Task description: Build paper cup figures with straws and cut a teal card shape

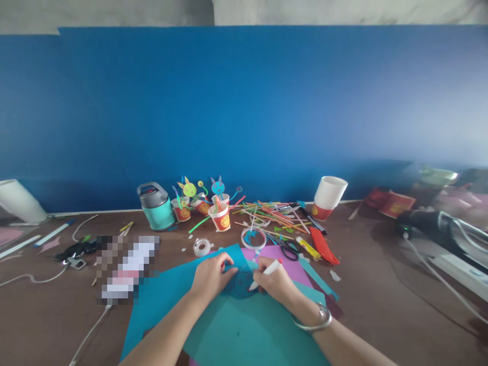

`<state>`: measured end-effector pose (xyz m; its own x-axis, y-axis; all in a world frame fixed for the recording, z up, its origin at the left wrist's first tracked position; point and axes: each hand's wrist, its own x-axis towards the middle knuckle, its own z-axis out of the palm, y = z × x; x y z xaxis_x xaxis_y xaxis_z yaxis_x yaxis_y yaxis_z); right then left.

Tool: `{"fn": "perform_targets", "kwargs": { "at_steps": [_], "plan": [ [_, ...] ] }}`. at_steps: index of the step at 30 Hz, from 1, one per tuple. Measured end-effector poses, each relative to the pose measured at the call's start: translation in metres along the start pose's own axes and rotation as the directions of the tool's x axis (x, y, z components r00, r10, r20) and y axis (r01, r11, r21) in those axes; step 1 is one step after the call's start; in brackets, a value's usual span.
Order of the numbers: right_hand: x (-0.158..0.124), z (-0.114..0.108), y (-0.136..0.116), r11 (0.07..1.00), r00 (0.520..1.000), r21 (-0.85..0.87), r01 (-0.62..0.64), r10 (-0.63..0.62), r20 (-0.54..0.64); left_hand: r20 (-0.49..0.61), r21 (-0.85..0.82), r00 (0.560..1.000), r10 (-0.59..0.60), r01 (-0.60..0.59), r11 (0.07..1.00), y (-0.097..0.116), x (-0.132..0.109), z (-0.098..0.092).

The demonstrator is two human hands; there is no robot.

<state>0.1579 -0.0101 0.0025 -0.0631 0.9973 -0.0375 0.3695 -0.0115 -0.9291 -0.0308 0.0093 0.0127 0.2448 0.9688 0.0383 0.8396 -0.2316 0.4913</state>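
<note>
My right hand (272,279) grips a white marker (271,268) with a red end, its tip down on a dark blue paper round (243,285). Faint drawn lines show on the round, partly hidden by my fingers. My left hand (213,274) rests just left of it, fingers curled and thumb near its edge. A small red thing shows between those fingers; I cannot make out what it is. Under both hands lie blue paper (163,295) and teal paper (251,330), with a purple sheet (284,259) behind.
Behind the paper are a clear tape roll (202,247), a larger tape ring (253,238), scissors (290,250), a red cutter (323,246) and many coloured sticks (267,213). Decorated paper cups (220,218) stand beside a teal flask (156,206). A power strip (463,274) lies right.
</note>
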Motion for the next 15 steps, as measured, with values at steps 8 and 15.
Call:
{"fn": "perform_targets", "kwargs": {
  "at_steps": [8,15],
  "plan": [
    [0.0001,0.0016,-0.0009,1.000,1.000,0.016,-0.009,0.009,-0.012,0.003,-0.004,1.000,0.002,-0.002,1.000,-0.0012,-0.0007,0.0003],
    [0.0000,0.0004,-0.0019,1.000,1.000,0.005,-0.009,0.009,-0.002,0.011,0.001,1.000,-0.008,0.008,1.000,0.0006,-0.0001,-0.0007]
  ]
}}
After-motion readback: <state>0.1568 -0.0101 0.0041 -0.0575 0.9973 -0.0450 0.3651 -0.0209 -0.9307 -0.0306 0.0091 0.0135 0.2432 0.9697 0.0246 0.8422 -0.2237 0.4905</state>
